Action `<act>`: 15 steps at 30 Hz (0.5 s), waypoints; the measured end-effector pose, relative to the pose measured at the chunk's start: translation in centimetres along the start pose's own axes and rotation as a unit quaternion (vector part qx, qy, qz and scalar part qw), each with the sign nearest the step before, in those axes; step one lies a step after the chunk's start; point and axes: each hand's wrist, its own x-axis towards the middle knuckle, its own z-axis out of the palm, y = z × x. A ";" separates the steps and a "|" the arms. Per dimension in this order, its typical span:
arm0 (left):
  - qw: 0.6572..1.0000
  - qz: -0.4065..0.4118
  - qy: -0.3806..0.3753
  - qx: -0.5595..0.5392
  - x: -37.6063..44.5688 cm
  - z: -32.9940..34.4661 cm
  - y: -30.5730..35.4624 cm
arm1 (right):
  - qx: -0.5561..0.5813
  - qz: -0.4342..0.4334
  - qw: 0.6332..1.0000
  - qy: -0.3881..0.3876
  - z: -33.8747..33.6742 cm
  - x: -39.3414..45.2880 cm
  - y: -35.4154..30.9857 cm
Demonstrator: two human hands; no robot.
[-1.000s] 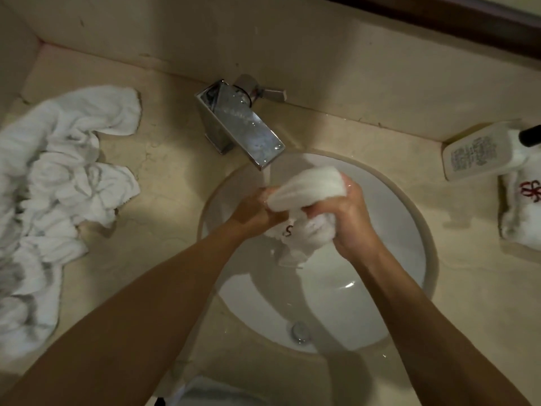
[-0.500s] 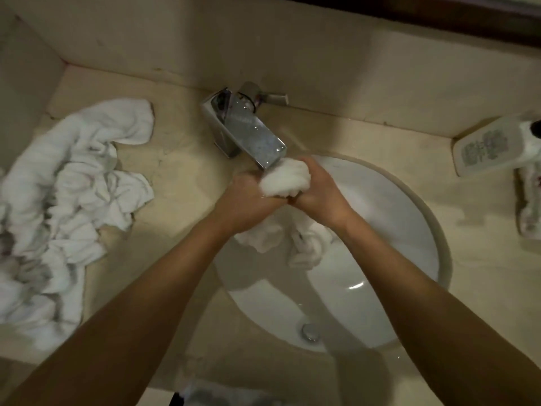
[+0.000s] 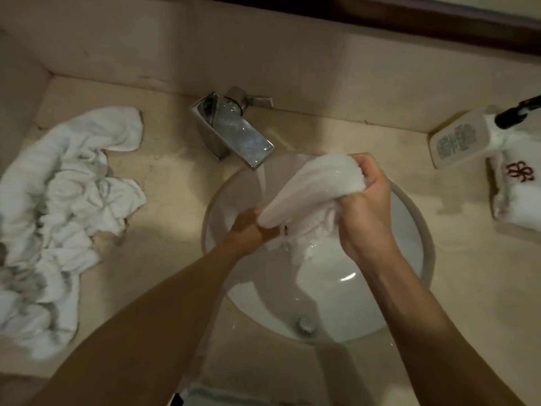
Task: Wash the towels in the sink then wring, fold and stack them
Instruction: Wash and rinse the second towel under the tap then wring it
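Towel (image 3: 310, 191) stretched over the sink (image 3: 421, 230) bowl, right hand (image 3: 366, 212) gripping its upper end near the back rim, left hand (image 3: 248, 230) gripping the lower end beside the faucet (image 3: 234, 130) stream. Crumpled towels (image 3: 58, 218) crowd the desk (image 3: 164, 259) left of the basin; bare strip between them and the rim.

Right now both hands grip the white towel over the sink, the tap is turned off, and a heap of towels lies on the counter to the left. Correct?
Not quite: the tap is running. The head view shows a stream of water falling from its spout into the sink. The rest holds: left hand and right hand grip the white towel, and the heap of towels lies on the counter's left.
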 end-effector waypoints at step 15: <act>0.991 0.090 -0.087 -0.049 -1.4 -0.9 6.1 | -0.030 0.009 0.997 -0.071 2.3 0.5 -6.2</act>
